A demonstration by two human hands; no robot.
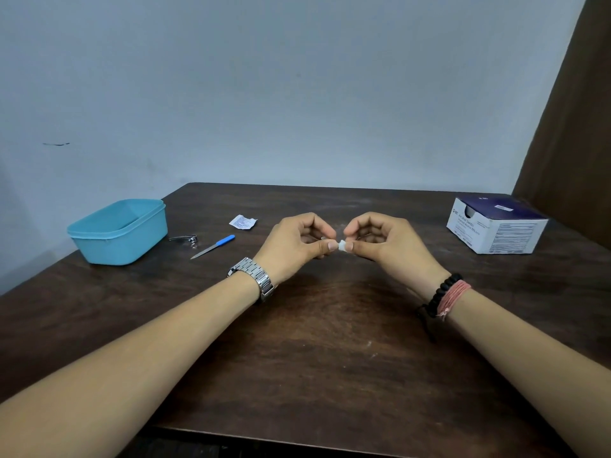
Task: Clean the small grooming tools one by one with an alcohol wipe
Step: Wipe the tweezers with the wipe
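I see both my left hand [299, 241] and right hand [377, 241] pinching the folded alcohol wipe [342, 246] between fingers; judging by that, unfolding comes next, then fetching the nail file [213, 246] beside the blue tub [119, 231].

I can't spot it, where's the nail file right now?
In the head view the nail file lies on the table's left side, between the nail clipper and the left hand, near the torn wrapper.

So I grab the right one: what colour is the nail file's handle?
Blue, on the nail file; the head view shows it.
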